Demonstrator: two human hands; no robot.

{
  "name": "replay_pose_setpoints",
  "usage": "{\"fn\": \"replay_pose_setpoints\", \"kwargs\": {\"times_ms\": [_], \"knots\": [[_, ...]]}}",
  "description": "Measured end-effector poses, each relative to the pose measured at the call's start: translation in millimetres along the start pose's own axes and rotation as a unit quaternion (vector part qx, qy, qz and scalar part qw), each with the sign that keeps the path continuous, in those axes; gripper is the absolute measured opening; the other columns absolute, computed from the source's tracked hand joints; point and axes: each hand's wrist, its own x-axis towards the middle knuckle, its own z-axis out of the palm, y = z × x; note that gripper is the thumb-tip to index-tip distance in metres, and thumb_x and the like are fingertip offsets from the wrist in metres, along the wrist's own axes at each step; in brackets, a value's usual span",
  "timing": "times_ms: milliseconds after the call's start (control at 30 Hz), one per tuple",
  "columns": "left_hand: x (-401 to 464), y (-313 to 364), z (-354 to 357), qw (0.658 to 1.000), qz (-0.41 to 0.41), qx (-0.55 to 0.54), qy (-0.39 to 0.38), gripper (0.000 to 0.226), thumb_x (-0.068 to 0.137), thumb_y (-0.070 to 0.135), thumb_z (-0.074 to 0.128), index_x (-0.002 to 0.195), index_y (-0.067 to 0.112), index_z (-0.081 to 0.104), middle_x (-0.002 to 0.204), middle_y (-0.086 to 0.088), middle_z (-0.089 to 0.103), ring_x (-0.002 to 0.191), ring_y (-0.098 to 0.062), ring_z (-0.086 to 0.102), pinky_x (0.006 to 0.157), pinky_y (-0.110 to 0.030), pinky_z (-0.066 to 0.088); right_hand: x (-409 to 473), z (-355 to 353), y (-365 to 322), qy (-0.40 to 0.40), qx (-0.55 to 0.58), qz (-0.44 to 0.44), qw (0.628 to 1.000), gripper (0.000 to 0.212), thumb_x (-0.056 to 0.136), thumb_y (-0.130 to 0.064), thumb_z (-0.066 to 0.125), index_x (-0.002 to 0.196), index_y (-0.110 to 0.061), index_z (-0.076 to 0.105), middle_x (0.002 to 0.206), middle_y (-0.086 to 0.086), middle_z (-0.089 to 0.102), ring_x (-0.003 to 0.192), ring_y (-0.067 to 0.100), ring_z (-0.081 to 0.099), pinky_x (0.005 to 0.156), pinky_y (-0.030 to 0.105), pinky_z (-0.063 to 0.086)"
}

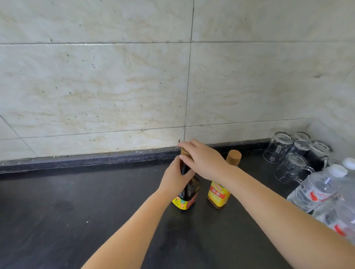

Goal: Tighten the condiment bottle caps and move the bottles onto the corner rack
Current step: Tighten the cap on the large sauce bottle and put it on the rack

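Note:
A dark sauce bottle (190, 191) with a yellow label stands on the black counter (74, 210) near the wall. My left hand (175, 178) grips its neck from the left. Over its top, my right hand (202, 158) closes on the tan cap, which is mostly hidden under my fingers. Just to the right stands an amber bottle (219, 194) with a yellow and red label and a tan cap (234, 155); my right wrist crosses in front of its neck. No rack is in view.
Several upturned glass mugs (295, 151) stand in the back right corner. A shrink-wrapped pack of water bottles (338, 196) lies along the right edge. A tiled wall (129, 75) rises behind the counter.

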Motion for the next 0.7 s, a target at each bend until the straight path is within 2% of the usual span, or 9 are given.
{"fn": "replay_pose_setpoints", "kwargs": {"times_ms": [67, 200, 300, 400, 433, 467, 567, 700], "knots": [[7.8, 1.2, 4.5, 0.999, -0.026, -0.027, -0.005, 0.022, 0.086, 0.023, 0.059, 0.104, 0.016, 0.050, 0.082, 0.008, 0.056, 0.074, -0.004, 0.052, 0.056, -0.017, 0.038, 3.3, 1.3, 6.5, -0.004, -0.029, -0.032, 0.999, 0.036, 0.097, -0.033, 0.037, 0.131, -0.021, 0.038, 0.118, 0.006, 0.052, 0.096, 0.021, 0.057, 0.074, 0.034, 0.051], [10.8, 1.1, 8.1, 0.997, -0.034, -0.071, -0.012, 0.011, 0.086, 0.017, 0.059, 0.095, 0.017, 0.053, 0.076, 0.011, 0.057, 0.072, -0.004, 0.053, 0.058, -0.018, 0.039, 5.3, -5.2, 12.9, -0.007, -0.068, -0.097, 0.993, 0.034, 0.096, -0.035, 0.038, 0.122, -0.015, 0.042, 0.108, 0.006, 0.054, 0.082, 0.021, 0.056, 0.065, 0.031, 0.048], [-0.6, 1.5, 3.9, 0.996, 0.005, -0.076, -0.045, 0.013, 0.083, 0.015, 0.059, 0.096, 0.013, 0.058, 0.084, 0.001, 0.065, 0.084, -0.016, 0.061, 0.070, -0.026, 0.048, 4.1, -16.3, 15.2, -0.011, -0.097, -0.183, 0.978, 0.031, 0.094, -0.038, 0.039, 0.110, -0.014, 0.050, 0.098, 0.004, 0.058, 0.076, 0.018, 0.055, 0.059, 0.033, 0.049], [-21.1, 11.7, -6.6, 0.994, 0.036, -0.076, -0.065, 0.007, 0.080, 0.010, 0.060, 0.083, 0.016, 0.060, 0.078, 0.004, 0.063, 0.076, -0.005, 0.058, 0.072, -0.023, 0.047, -2.5, -35.1, 11.1, 0.020, -0.112, -0.315, 0.942, 0.031, 0.089, -0.038, 0.041, 0.089, -0.014, 0.060, 0.070, 0.001, 0.060, 0.056, 0.016, 0.051, 0.040, 0.025, 0.037], [-28.7, 17.6, -10.4, 0.993, 0.038, -0.078, -0.075, 0.001, 0.078, 0.010, 0.060, 0.078, 0.011, 0.060, 0.074, 0.002, 0.061, 0.072, -0.007, 0.056, 0.070, -0.024, 0.046, -6.0, -42.0, 8.0, 0.028, -0.107, -0.340, 0.934, 0.030, 0.088, -0.036, 0.043, 0.080, -0.013, 0.060, 0.062, 0.000, 0.057, 0.049, 0.016, 0.046, 0.037, 0.024, 0.032], [-36.8, 24.7, -13.4, 0.993, 0.037, -0.078, -0.084, 0.007, 0.078, 0.011, 0.060, 0.073, 0.006, 0.059, 0.071, -0.001, 0.059, 0.069, -0.009, 0.054, 0.069, -0.024, 0.045, -9.3, -48.3, 4.5, 0.034, -0.096, -0.354, 0.930, 0.029, 0.087, -0.034, 0.044, 0.073, -0.012, 0.058, 0.055, 0.000, 0.053, 0.043, 0.016, 0.041, 0.035, 0.023, 0.028], [-61.2, 42.3, -15.8, 0.992, 0.049, -0.076, -0.082, 0.022, 0.080, 0.012, 0.057, 0.059, 0.014, 0.055, 0.063, 0.004, 0.060, 0.061, -0.003, 0.055, 0.066, -0.012, 0.044, -19.5, -60.6, -8.0, 0.038, -0.057, -0.349, 0.935, 0.029, 0.086, -0.027, 0.040, 0.065, -0.010, 0.051, 0.045, -0.001, 0.044, 0.037, 0.015, 0.030, 0.037, 0.019, 0.020], [-85.9, 52.3, -8.3, 0.995, 0.047, -0.076, -0.040, 0.024, 0.082, 0.013, 0.055, 0.059, 0.019, 0.052, 0.058, 0.005, 0.060, 0.055, 0.002, 0.054, 0.060, -0.005, 0.042, -35.1, -56.7, -13.8, 0.020, -0.041, -0.297, 0.954, 0.030, 0.085, -0.025, 0.034, 0.065, -0.009, 0.051, 0.045, 0.000, 0.041, 0.037, 0.018, 0.033, 0.039, 0.021, 0.019]]}}
